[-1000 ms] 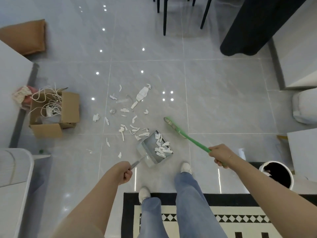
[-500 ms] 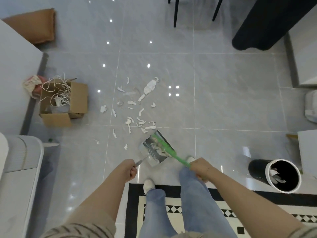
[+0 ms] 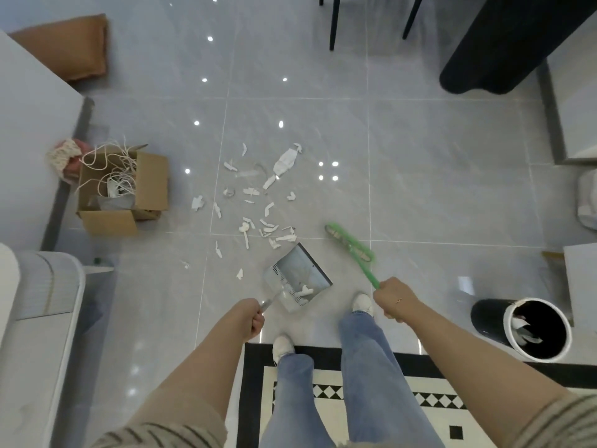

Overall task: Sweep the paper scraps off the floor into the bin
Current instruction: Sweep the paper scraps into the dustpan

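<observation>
Several white paper scraps lie scattered on the grey tiled floor ahead of my feet. My left hand is shut on the handle of a grey dustpan, which rests on the floor just below the scraps and holds a few pieces near its back. My right hand grips the handle of a green brush, whose head is raised to the right of the dustpan. The black bin with a white rim stands at the right, with paper inside.
An open cardboard box with white cords sits left of the scraps. A grey-white sofa edge is at lower left. A black-and-white rug lies under my feet. Chair legs and a dark cloth are at the top.
The brush has swung out of the dustpan to its right. The scraps in the dustpan have been pushed toward its back. The view has shifted slightly.
</observation>
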The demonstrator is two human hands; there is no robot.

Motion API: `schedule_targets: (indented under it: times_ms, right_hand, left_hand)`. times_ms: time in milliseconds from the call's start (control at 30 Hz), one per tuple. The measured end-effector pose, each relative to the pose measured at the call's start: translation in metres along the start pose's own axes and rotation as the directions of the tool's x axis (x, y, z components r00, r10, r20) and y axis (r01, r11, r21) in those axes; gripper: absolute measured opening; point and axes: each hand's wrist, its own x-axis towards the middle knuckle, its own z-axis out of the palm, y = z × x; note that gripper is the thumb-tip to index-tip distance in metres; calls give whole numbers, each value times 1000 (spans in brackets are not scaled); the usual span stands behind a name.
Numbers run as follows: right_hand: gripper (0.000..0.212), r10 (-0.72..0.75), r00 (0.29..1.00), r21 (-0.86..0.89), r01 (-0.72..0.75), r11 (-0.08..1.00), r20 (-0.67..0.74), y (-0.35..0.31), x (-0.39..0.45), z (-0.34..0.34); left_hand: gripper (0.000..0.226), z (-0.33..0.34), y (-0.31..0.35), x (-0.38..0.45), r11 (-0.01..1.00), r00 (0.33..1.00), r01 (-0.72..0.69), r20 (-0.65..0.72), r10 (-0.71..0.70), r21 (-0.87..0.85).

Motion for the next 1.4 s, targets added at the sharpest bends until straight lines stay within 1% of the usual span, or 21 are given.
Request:
schedule_targets:
  times_ms: [100,167,233,267,300,333,367,400,467,500,567,600,667,733,800,933,1000,1067,1200,1400]
  right_hand:
    - [23,-16,999,24,15,1000,44,8,-2,48]
    - [18,-25,992,61,17,998,128,13,-9,71]
    - [27,-13,978,65,-1,998,210,13,-12,76]
    - [26,7,971,93,-30,995,238,12,-16,73]
    - [24,26,973,133,-58,989,229,11,-17,68]
    - [22,41,981,183,-76,980,188,9,-22,61]
    - [20,42,989,228,-74,971,140,6,-26,55]
    - [19,29,994,243,-54,968,103,3,-32,49]
    - [20,-21,996,251,-1,968,85,-6,-53,41]
    - [20,-31,997,253,11,967,77,-9,-57,36]
    - [17,-30,998,270,17,963,46,-13,-70,33]
    - [15,-11,1000,312,2,950,27,-12,-74,34]
    - [11,32,999,449,-21,893,-17,-7,-94,41]
    - [8,45,998,573,-11,820,-44,2,-111,52]
    - [13,61,996,654,-2,757,-68,14,-130,64]
    - [22,110,992,797,-23,603,-55,37,-164,89]
    - [24,129,990,838,-23,545,-57,45,-174,96]
    - [23,148,987,855,-19,518,-68,51,-180,100]
    - [12,153,986,877,-12,479,-71,69,-189,97]
    - [17,151,987,922,-11,387,-51,120,-202,91]
  left_hand:
    - [32,3,-7,0,999,1000,-25,8,25,39]
    - [35,5,-10,-2,995,996,-68,55,63,80]
    - [36,2,-13,-1,994,996,-51,83,43,97]
    - [36,-1,-16,-2,992,996,-48,80,38,115]
    - [35,-4,-18,1,991,994,-57,98,45,124]
    - [34,-6,-20,0,991,993,-53,112,39,125]
    - [33,-8,-21,-1,989,994,-53,97,40,138]
    - [31,-10,-23,-2,987,995,-60,85,47,149]
    - [29,-14,-30,-10,993,993,-63,110,52,102]
    - [29,-11,-34,-12,992,992,-62,114,50,106]
    - [29,-7,-45,-13,990,990,-72,128,57,119]
    - [29,-5,-52,-12,990,987,-77,148,59,121]
    - [30,-7,-63,-15,987,983,-98,166,76,126]
    - [32,-10,-68,-19,979,978,-138,178,111,148]
    - [30,-14,-70,-27,969,967,-185,207,149,166]
    - [31,-25,-79,-45,951,954,-237,232,189,199]
    - [30,-28,-86,-57,946,946,-262,242,213,192]
    - [28,-30,-94,-69,938,939,-289,248,238,193]
    - [29,-28,-112,-89,931,922,-332,259,287,152]
    - [27,-21,-146,-114,918,894,-384,290,343,99]
